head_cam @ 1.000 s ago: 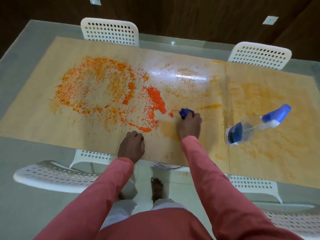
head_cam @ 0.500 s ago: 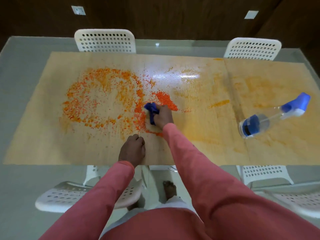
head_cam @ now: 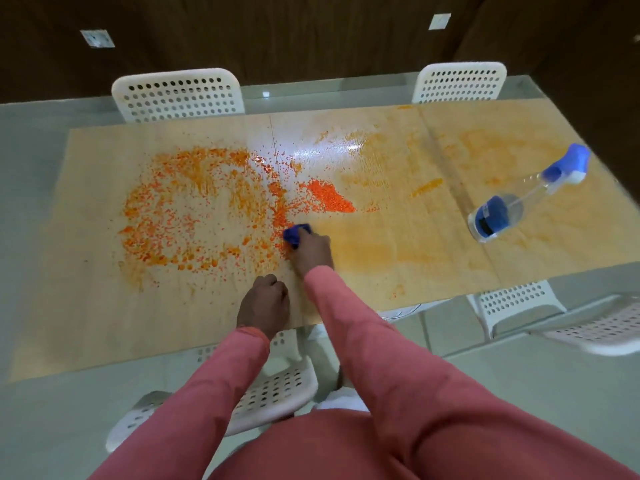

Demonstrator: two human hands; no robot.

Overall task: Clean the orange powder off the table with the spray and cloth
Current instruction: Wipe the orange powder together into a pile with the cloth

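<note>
The right hand (head_cam: 311,249) reached forward on an outstretched arm, fingers curled in a tight grip. The left hand (head_cam: 264,304) sat nearer the body, fisted, knuckles down.

- No legible text, brand, number or sign appears in the head view.
- Spray bottle (head_cam: 512,201): a dark blue label band wraps the clear body near its base; any print on it is too small and blurred to read.
- Wall plates (head_cam: 97,38): two pale square plates on the dark wood wall carry no readable markings.
</note>
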